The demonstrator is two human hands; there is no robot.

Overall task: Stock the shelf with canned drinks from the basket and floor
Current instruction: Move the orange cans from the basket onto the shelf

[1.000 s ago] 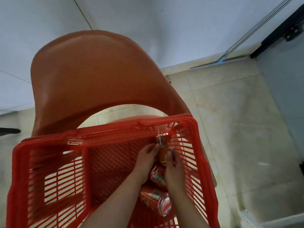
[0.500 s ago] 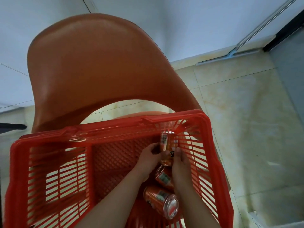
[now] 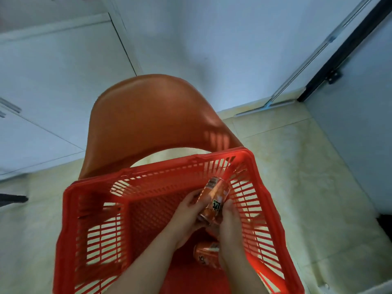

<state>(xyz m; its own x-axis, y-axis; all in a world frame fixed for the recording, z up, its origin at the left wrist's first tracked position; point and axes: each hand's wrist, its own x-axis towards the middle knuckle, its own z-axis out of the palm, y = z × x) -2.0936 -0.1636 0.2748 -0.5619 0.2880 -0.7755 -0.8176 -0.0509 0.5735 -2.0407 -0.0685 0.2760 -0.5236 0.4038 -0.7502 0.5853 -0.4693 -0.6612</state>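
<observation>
A red plastic basket sits on an orange chair. Inside it, at the right, both my hands hold orange drink cans side by side and tilted, their far ends pointing away from me. My left hand grips them from the left and my right hand from the right. Another orange can lies on the basket floor below my wrists, partly hidden by my right forearm.
Pale tiled floor spreads to the right of the chair. A white wall stands behind it, with a metal rail and a dark door frame at the right. A dark object pokes in at the left edge.
The cans have come up from the basket floor toward the rim, held between both hands. My view has pulled back and up, so the chair and basket look smaller.
</observation>
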